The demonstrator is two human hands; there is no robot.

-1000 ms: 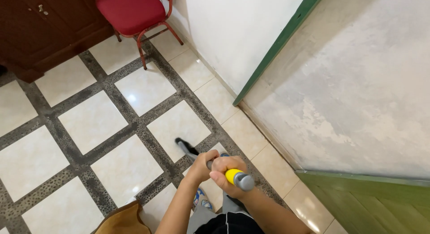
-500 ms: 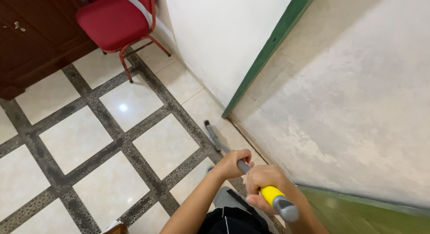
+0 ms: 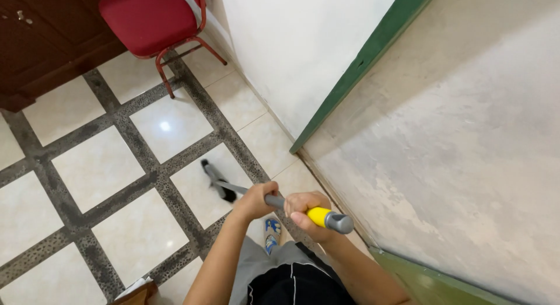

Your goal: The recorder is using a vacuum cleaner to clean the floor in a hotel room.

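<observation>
I hold a broom with a grey shaft (image 3: 274, 202) and a yellow grip with a grey end cap (image 3: 333, 219). My left hand (image 3: 255, 200) is closed around the shaft lower down. My right hand (image 3: 307, 214) is closed around the shaft just below the yellow grip. The dark broom head (image 3: 217, 180) rests on a cream floor tile, a little ahead of my hands and blurred. My foot in a blue sandal (image 3: 271, 234) shows below the shaft.
The floor (image 3: 99, 165) has cream tiles with dark speckled borders. A red chair (image 3: 154, 16) stands at the top beside a dark wooden cabinet (image 3: 41, 37). A white wall (image 3: 303, 42) and a worn grey wall with green trim (image 3: 455, 136) close the right side.
The broom head has moved over the tile and the handle's end has swung to the right. The view has shifted, so the chair sits at a different place near the top.
</observation>
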